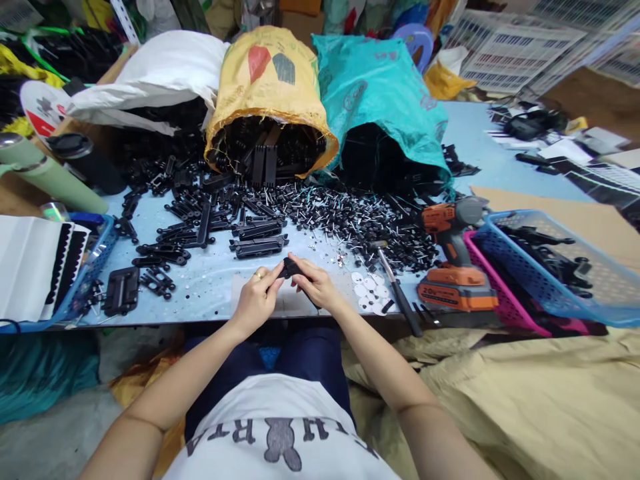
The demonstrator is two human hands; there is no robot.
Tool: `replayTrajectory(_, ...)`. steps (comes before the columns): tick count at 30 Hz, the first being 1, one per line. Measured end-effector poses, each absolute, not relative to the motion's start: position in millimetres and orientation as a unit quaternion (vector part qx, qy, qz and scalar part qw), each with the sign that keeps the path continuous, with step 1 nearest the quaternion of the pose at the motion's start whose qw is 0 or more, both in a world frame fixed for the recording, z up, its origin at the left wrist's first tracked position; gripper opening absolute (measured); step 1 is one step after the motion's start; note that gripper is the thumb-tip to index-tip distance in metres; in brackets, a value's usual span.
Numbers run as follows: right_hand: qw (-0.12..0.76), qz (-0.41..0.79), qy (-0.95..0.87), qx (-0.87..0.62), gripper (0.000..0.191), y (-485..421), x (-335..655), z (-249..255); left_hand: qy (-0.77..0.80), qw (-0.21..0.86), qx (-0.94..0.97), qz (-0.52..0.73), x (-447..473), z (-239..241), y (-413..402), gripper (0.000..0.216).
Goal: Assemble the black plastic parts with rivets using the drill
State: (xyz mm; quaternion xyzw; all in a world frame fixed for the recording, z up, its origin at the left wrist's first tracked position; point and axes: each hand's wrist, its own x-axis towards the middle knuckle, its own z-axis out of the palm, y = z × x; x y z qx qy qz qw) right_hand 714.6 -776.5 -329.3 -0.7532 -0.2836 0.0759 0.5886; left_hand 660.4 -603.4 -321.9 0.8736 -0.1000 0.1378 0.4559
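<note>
Both hands meet over the table's front edge around one black plastic part [291, 268]. My left hand [260, 297] pinches its left end between thumb and fingers. From the other side my right hand [317, 283] grips it, and a thin dark piece slants down below that palm; whether it belongs to the same part I cannot tell. Just beyond the hands lie stacked black plastic bars [259, 247]. A heap of small black pieces with silver pins [350, 220] spreads behind and to the right. White round discs [370, 291] lie right of my right hand.
A hammer [395, 280] and an orange cordless drill [455, 257] lie to the right, beside a blue basket [550, 267]. Yellow [273, 73], teal [375, 87] and white sacks [165, 63] spill black parts at the back. Another blue basket [100, 267] and a green bottle [50, 173] stand left.
</note>
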Motion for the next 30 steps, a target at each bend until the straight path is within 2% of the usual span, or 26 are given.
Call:
replayTrajectory(7, 0.597, -0.014, -0.272, -0.754, 0.050, -753.3, 699.3, -322.1, -0.030, 0.487, 0.816, 0.309, 660.3, -319.6, -632.4, 0.037)
replayTrajectory(11, 0.589, -0.038, -0.250, -0.767, 0.055, -743.7, 693.5, -328.2, -0.061, 0.487, 0.812, 0.315, 667.7, -317.4, -624.8, 0.035)
replayTrajectory(15, 0.555, -0.031, -0.243, -0.795, 0.056, -738.7, 699.0, -343.5, -0.041, 0.497, 0.826, 0.263, 673.8, -327.1, -619.3, 0.036)
replayTrajectory(18, 0.462, 0.017, -0.312, -0.830, 0.050, -744.4, 731.6, -351.1, 0.069, 0.552, 0.809, 0.187, 670.3, -349.3, -617.4, 0.042)
replayTrajectory(20, 0.386, 0.007, -0.322, -0.865, 0.046, -758.2, 773.9, -349.0, 0.130, 0.596, 0.781, 0.131, 663.5, -366.2, -613.6, 0.052)
replayTrajectory(25, 0.166, -0.155, -0.127, -0.966, 0.039, -819.3, 914.7, -324.1, 0.188, 0.675, 0.711, 0.066, 644.9, -387.5, -600.9, 0.067)
replayTrajectory(28, 0.012, -0.134, -0.114, -0.984, 0.038, -845.9, 981.4, -313.6, 0.202, 0.685, 0.697, 0.060, 639.5, -388.9, -598.1, 0.072)
replayTrajectory(30, -0.055, -0.100, -0.147, -0.982, 0.036, -852.6, 1010.6, -313.4, 0.213, 0.678, 0.701, 0.064, 637.7, -390.4, -598.5, 0.075)
